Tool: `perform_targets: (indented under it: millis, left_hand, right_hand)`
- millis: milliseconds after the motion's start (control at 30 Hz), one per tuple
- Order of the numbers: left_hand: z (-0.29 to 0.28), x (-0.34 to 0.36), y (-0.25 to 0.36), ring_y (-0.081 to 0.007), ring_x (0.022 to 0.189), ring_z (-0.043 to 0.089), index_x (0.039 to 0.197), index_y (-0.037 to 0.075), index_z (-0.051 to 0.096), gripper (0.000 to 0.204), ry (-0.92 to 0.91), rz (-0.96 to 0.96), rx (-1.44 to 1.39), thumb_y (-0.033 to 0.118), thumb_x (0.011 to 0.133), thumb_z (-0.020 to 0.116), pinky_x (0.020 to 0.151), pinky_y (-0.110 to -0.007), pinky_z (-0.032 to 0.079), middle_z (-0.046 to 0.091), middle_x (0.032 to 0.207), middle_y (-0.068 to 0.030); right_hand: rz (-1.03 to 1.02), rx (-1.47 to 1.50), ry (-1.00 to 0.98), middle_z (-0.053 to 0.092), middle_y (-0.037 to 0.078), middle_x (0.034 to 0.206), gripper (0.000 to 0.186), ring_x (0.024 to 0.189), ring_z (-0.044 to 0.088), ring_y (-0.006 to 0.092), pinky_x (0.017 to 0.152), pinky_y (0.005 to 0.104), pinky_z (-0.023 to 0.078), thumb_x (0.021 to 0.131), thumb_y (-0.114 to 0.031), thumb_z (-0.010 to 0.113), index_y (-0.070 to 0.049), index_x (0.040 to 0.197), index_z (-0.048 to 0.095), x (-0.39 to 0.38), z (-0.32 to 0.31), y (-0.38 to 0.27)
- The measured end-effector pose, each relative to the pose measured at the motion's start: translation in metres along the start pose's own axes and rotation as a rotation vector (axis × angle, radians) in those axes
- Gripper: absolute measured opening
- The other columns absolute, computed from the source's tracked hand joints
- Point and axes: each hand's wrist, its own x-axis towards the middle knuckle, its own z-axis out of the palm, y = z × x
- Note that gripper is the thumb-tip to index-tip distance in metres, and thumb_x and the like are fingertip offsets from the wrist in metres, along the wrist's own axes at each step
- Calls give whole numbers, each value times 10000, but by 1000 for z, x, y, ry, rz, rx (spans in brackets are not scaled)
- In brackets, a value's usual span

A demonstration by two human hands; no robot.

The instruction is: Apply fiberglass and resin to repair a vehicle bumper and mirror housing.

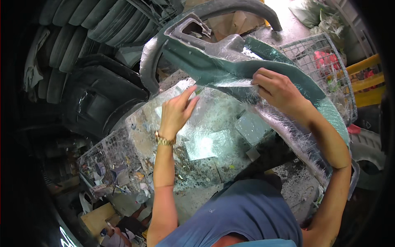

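Note:
A long curved green moulded panel (pixel 242 68) with frayed, whitish fibreglass edges lies across the work table, reaching from the upper middle to the right. My right hand (pixel 279 88) is closed at the panel's inner edge, its fingers pinching a pale, shiny fibreglass strip (pixel 234 83) that runs to the left. Left of that strip, my left hand (pixel 177 111) is held over the table with thumb and forefinger apart, the fingertips close to the panel's lower edge. I see nothing held in it. A gold-coloured watch sits on my left wrist.
The stained work table (pixel 164 152) has scraps and a shiny flat sheet (pixel 209 145) on it. Wire mesh baskets (pixel 109 164) flank it. Dark curved mouldings (pixel 119 24) are stacked at upper left. Yellow rails (pixel 364 78) stand at far right. Another person (pixel 127 230) is at lower left.

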Motion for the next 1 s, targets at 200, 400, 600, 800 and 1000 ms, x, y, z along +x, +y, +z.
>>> perform_targets:
  millis: [200, 400, 600, 800, 1000]
  left_hand:
    - [17, 27, -14, -273, 697, 632, 1014, 109, 622, 182, 33, 302, 99, 201, 857, 611, 584, -369, 486, 657, 802, -81]
    - [23, 36, -18, -285, 687, 636, 928, 76, 654, 137, 30, 348, 152, 170, 828, 653, 594, -338, 498, 673, 850, -74]
    - [22, 38, -22, -164, 573, 592, 937, 26, 652, 138, -60, 77, -162, 121, 841, 620, 537, -277, 438, 647, 721, -86]
    - [15, 66, -17, -145, 515, 514, 860, 20, 682, 168, -250, 143, -230, 168, 787, 648, 504, -307, 396, 565, 582, -95]
    - [16, 102, -20, -147, 580, 568, 774, -25, 649, 174, -552, 94, -338, 146, 744, 660, 558, -312, 444, 609, 619, -81]
  right_hand:
    - [-42, 94, 4, 539, 102, 863, 109, 846, 567, 282, 735, 386, 479, 796, -73, 567, -28, 894, 581, -14, 6, -6]
    - [-91, 36, -86, 571, 68, 872, 139, 879, 544, 240, 808, 363, 443, 782, -70, 583, -38, 912, 622, -18, 13, -3]
    - [-145, -11, -156, 577, 45, 945, 171, 940, 523, 211, 864, 338, 392, 771, -49, 571, -55, 931, 630, -18, 6, -5]
    - [-130, -6, -81, 572, 49, 1023, 210, 981, 527, 215, 890, 348, 387, 775, -13, 533, -51, 962, 623, -12, -9, -10]
    - [-85, 28, -38, 568, 68, 1007, 171, 992, 528, 233, 904, 367, 389, 815, -21, 514, -32, 955, 611, -10, -17, -6]
